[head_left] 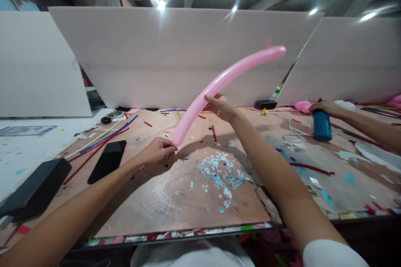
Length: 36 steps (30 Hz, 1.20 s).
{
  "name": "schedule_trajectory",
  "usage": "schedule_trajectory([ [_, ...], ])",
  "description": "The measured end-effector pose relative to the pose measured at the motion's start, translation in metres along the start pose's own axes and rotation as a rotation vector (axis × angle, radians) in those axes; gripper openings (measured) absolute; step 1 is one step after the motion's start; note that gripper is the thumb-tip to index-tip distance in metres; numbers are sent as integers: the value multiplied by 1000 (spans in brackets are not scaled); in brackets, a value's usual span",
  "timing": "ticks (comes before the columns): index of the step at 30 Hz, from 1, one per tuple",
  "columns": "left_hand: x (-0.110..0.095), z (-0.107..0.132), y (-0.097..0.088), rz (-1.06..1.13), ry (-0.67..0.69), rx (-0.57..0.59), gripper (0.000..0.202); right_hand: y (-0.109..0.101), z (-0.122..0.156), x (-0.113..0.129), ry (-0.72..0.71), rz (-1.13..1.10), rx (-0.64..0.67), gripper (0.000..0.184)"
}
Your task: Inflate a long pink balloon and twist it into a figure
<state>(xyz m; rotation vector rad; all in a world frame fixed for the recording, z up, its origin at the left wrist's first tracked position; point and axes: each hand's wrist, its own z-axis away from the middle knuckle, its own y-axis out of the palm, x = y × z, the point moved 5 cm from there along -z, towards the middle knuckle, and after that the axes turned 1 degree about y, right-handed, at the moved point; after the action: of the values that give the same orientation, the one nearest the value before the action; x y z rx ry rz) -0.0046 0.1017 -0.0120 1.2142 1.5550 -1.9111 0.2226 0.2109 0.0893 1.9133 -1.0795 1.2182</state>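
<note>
1. Board point(175, 50): smooth, flat, white, beyond your fingers.
2. Table point(150, 204): tan, paint-spotted, beneath your fingers.
3. Balloon point(230, 73): a glossy pink, curved tube, slanting from your left fingers up past your right.
4. Your left hand point(159, 149) pinches its lower end between fingertips; your right hand point(222, 107) grips its middle, thumb against fingers.
5. Phone point(108, 160): black, flat slab, left of your left fingers.

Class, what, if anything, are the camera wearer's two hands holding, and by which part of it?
A long pink balloon: the left hand pinches its lower end, and the right hand holds it near the middle.
</note>
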Motion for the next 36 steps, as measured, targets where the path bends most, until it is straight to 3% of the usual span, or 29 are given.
schedule_trajectory([
  [5,-11,3,0,-26,30,-51,28,25,5,-17,122,102,202,43],
  [10,-13,3,1,-24,39,-63,30,44,8,-33,151,146,281,43],
  [15,-18,6,0,-24,62,-68,29,69,17,-51,268,88,368,54],
  [18,-20,7,1,-17,83,-61,28,89,22,-52,292,-108,319,58],
  [24,-12,6,14,45,104,-7,22,120,32,-59,291,-550,11,46],
  [29,-11,10,26,71,102,34,22,129,39,-68,353,-572,-96,46],
  [36,-15,11,31,49,106,50,23,128,40,-75,334,-466,-119,50],
])
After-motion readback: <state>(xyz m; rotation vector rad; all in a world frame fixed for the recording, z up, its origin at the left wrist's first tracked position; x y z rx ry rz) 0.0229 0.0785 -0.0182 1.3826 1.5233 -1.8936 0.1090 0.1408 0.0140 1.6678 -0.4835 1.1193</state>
